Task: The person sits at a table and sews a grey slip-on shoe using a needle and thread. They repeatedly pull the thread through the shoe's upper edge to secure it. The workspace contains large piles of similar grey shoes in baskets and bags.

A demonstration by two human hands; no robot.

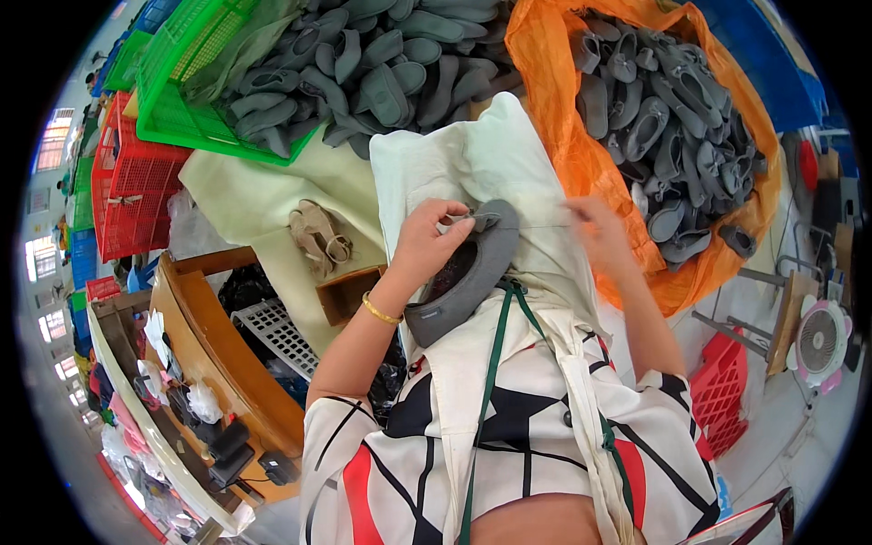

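A grey slip-on shoe (490, 263) rests tilted on the white cloth (445, 163) over my lap, its dark opening facing me. My left hand (431, 243), with a gold bracelet on the wrist, pinches the small grey bow (489, 218) at the shoe's toe end. My right hand (601, 238) is out to the right of the shoe, blurred by motion, with its fingers drawn together. A thin thread (540, 224) runs faintly from the shoe toward those fingers. Any needle is too small to make out.
Grey shoes fill a green crate (213, 136) and heap beyond my lap; an orange sack (545, 91) at the right holds several more. Beige sandals (320, 238) lie left on pale cloth. A wooden drawer unit (222, 345) stands left, a fan (820, 336) and red basket (722, 391) right.
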